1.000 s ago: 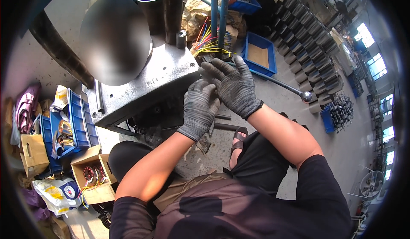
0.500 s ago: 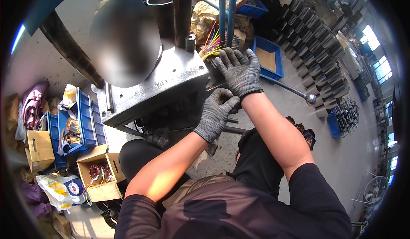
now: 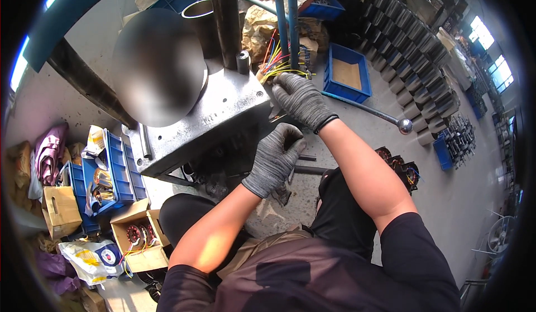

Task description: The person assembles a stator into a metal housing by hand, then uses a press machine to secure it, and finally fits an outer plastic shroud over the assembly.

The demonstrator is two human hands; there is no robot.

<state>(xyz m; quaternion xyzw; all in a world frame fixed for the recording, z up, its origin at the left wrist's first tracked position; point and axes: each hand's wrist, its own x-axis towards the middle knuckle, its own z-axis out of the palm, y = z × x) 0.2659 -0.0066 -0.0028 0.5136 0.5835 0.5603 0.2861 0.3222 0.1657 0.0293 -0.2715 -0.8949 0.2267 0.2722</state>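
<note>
Both hands wear grey knitted gloves. My left hand (image 3: 273, 160) is above my lap, in front of the machine table. Its fingers are curled in toward the thumb, and I see nothing held in them. Farther off, my right hand (image 3: 304, 101) reaches past the right corner of the metal machine table (image 3: 234, 102), palm down. Its fingers are stretched out and slightly bent, with no object visible in them. Just beyond its fingertips lies a bundle of red, yellow and blue wires (image 3: 277, 61). The two hands are apart.
A lever bar with a ball end (image 3: 405, 126) sticks out to the right. Behind it stands a blue bin (image 3: 365, 89), near rows of metal cylinders (image 3: 399, 61). Wound stators (image 3: 399, 164) lie right of my knee. At left are blue crates (image 3: 120, 167) and a cardboard box (image 3: 148, 262) holding stators.
My left hand has let go of the right glove's cuff and drawn away toward me. My right hand has turned from raised, spread fingers to palm down, fingers closer together.
</note>
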